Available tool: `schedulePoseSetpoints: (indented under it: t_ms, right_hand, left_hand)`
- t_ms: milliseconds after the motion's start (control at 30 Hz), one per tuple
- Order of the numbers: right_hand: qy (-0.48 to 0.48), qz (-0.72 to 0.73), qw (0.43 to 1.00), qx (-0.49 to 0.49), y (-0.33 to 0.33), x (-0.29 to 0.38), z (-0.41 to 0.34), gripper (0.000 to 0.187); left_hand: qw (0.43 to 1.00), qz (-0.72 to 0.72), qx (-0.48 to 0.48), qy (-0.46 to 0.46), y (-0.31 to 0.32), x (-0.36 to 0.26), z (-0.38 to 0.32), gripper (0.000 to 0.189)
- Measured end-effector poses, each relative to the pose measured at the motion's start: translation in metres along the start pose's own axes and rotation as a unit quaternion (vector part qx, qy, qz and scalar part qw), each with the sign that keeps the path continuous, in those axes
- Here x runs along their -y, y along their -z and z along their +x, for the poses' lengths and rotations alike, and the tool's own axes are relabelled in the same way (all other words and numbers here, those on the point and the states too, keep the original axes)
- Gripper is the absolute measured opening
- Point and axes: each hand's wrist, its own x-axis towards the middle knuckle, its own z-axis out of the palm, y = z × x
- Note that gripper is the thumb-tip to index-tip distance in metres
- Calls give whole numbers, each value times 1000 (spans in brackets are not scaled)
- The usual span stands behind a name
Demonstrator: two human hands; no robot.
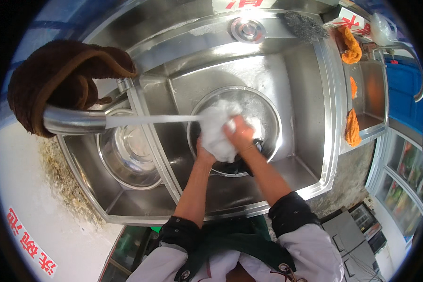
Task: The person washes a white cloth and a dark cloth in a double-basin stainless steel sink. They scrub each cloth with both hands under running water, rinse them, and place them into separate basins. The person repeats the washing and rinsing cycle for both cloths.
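Observation:
A wet white bundle [218,135], apparently cloth, is held over a round stainless steel basin [276,128] in the larger sink bowl. My left hand [206,153] grips it from the near left, with the fingers mostly hidden behind it. On its right side, my right hand [240,133] is closed on the bundle and blurred. A stream of water [155,120] runs from the metal faucet spout [77,121] onto the white bundle. Beneath my wrists, something black [238,166] lies in the basin, partly hidden.
A brown towel [31,91] is draped around the faucet. Another steel basin [127,148] sits in the left sink bowl. A drain strainer [248,29] and a dark scouring pad [303,26] lie on the back ledge. Orange cloths [353,128] hang at the right sink's edge.

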Motion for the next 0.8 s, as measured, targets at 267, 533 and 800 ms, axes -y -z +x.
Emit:
schedulePoseSetpoints:
  t_ms: [267, 533, 800]
  right_hand:
    - [-108, -203, 965, 123, 30, -29, -23, 73]
    - [-218, -39, 943, 248, -66, -123, -15, 62]
    - [-262, 233, 903, 247, 1, -21, -8, 55]
  left_hand:
    - [434, 851, -73, -287, -22, 11, -24, 77]
    - [353, 934, -8, -55, 4, 23, 60, 67]
    - [868, 497, -4, 5, 19, 3, 49, 55]
